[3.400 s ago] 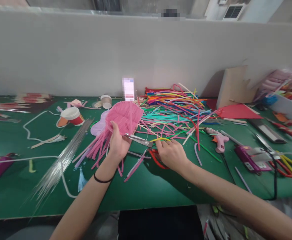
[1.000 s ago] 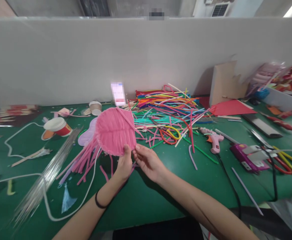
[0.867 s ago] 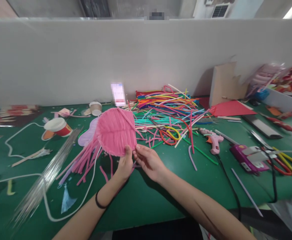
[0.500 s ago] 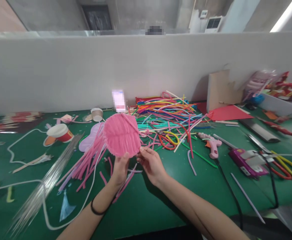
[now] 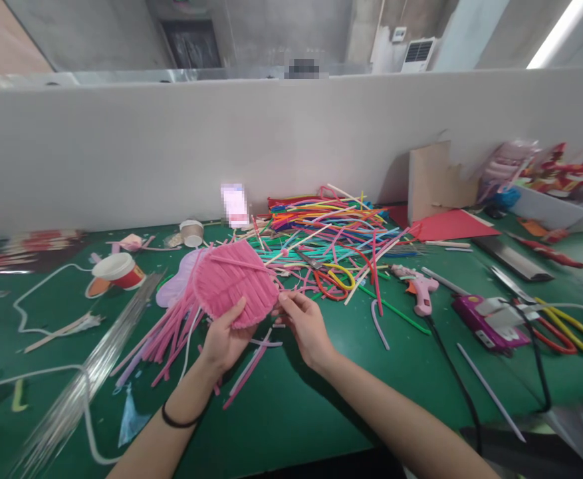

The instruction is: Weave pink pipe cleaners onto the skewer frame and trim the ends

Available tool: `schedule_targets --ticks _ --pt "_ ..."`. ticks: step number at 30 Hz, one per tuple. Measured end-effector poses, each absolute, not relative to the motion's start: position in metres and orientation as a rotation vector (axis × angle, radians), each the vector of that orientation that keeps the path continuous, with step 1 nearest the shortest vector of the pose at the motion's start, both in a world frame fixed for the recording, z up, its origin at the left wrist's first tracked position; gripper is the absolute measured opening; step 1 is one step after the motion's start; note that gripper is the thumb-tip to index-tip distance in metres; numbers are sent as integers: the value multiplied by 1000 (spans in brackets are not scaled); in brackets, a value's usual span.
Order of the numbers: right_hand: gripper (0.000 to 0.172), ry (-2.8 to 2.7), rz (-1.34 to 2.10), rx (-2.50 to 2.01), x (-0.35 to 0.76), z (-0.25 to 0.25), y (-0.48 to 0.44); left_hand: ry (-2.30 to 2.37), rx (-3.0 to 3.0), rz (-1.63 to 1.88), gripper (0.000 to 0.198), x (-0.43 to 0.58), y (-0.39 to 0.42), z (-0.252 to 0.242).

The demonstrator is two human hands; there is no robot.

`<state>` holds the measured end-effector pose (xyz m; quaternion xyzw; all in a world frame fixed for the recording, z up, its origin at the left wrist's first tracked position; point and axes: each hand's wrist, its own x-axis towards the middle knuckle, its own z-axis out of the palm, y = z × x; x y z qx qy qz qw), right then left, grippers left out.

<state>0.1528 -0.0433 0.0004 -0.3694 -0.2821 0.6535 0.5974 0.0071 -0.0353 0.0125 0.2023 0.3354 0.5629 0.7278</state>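
Note:
A flat pink piece [image 5: 236,279] made of pipe cleaners laid side by side is held up above the table, with a single strand lying slantwise across its upper part. My left hand [image 5: 229,336] grips its lower edge, thumb on the front face and fingers behind. At the right corner of the piece, my right hand [image 5: 301,326] is closed in a pinch on its edge; the fingertips hide the exact spot. Loose pink pipe cleaners [image 5: 171,332] lie behind and left of my left hand, partly over a lilac flat shape [image 5: 179,276].
Multicoloured pipe cleaners [image 5: 321,219] are heaped at the back, with scissors [image 5: 338,279] among them. To the right are a pink glue gun [image 5: 423,293], a purple power strip [image 5: 490,322] and larger scissors [image 5: 565,326]. A paper cup [image 5: 121,269] and wire bundle [image 5: 96,372] are left.
The pink piece has turned and tilted, coming slightly lower and to the left. My left hand has shifted left, its thumb now further onto the front face. The right hand still pinches the edge.

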Motion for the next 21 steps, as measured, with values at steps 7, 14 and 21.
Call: schedule_targets --ticks 7,14,21 --pt "23 -718 1371 -918 155 -2 -39 770 532 1212 22 11 -37 8" --pt "36 -1314 888 -1261 176 -4 -30 828 499 1361 21 13 -33 9" --pt "19 -1600 223 -1223 194 -1 -20 869 618 1142 31 23 -43 2"
